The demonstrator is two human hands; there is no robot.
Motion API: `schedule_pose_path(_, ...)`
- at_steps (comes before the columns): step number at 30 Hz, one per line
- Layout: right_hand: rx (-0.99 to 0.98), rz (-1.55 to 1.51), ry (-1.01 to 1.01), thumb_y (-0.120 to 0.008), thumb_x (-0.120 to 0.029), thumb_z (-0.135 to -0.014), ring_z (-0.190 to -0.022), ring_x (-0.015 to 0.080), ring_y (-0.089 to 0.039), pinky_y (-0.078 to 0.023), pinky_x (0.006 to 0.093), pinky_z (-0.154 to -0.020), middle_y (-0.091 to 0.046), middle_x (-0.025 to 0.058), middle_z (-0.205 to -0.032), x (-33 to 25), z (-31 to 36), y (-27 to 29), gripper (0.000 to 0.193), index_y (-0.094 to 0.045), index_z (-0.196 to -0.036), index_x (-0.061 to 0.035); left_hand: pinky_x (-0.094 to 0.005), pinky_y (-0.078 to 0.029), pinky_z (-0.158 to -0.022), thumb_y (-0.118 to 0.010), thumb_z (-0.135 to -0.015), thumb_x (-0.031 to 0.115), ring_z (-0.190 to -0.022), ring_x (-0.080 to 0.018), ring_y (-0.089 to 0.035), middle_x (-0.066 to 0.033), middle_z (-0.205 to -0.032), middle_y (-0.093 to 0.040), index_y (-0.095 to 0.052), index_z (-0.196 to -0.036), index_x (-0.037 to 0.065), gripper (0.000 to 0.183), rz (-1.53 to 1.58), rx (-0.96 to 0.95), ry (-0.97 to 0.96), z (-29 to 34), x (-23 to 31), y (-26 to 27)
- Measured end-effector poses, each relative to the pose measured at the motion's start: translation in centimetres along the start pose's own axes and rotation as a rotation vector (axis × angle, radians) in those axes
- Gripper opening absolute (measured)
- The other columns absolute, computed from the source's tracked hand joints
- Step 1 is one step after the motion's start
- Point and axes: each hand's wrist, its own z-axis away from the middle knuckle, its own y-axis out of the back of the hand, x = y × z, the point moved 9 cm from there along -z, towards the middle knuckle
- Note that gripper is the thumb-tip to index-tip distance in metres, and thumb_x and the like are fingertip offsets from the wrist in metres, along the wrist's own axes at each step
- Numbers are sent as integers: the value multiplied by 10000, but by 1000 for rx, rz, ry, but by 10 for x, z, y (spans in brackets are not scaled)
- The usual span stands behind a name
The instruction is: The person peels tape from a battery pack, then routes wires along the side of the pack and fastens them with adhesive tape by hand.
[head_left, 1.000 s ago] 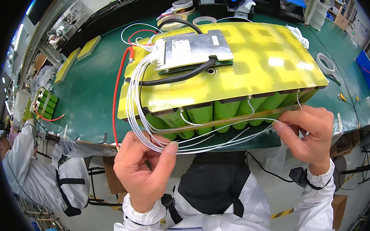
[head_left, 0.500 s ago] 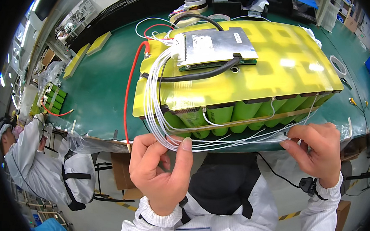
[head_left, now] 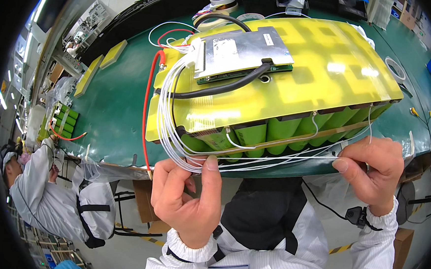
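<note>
White wires (head_left: 273,155) run in a thin bundle along the near edge of the battery pack (head_left: 297,90), stretched between your two hands just in front of the row of green cells (head_left: 285,131). Your left hand (head_left: 187,197) is closed around the bundle at its left end, thumb pressed against the fingers, right where the wires curve up the pack's left side toward the circuit board (head_left: 243,50) on top. Your right hand (head_left: 374,169) pinches the same strands at the right end, thumb and forefinger together on them, below the pack's right corner. Between your hands the wires lie nearly straight and taut, close to the table's edge. Several single strands branch up from the bundle to the yellow top sheet. A thick black cable (head_left: 218,88) crosses the top under the board, and a red wire (head_left: 146,115) drops down the left side of the pack to the green table (head_left: 108,113). Far to the left sits a small block of green cells (head_left: 61,120), and a person in white work clothes (head_left: 44,193) bends low beside the bench.
</note>
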Motion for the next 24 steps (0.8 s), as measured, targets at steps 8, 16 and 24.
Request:
schedule_pose_path(8, 110, 121, 67, -843, -47, -760, -482, 160, -551, -387, 271, -455, -635, 72, -611, -4, -3, 1, 132, -723, -790, -2, -222, -296, -474, -813, -791, 9, -551, -73, -441, -51, -832, -636, -700, -861, -9, 134, 33, 47, 7, 2, -1, -1)
schedule_pose_path(16, 137, 125, 58, -831, -25, -784, -515, 151, -540, -386, 262, -485, -647, 77, -658, 4, -2, -1, 126, -729, -841, 21, -227, -258, -454, -796, -797, -4, -548, -80, -435, -48, -795, -622, -697, -889, -16, 136, 42, 81, -46, 4, -1, -4)
schedule_pose_path(24, 143, 151, 54, -824, 0, -782, -522, 145, -537, -389, 254, -494, -650, 83, -670, 4, -2, -2, 131, -735, -870, 37, -229, -249, -453, -788, -807, 1, -545, -85, -429, -40, -779, -608, -705, -924, -9, 144, 37, 93, -64, 6, -2, -6)
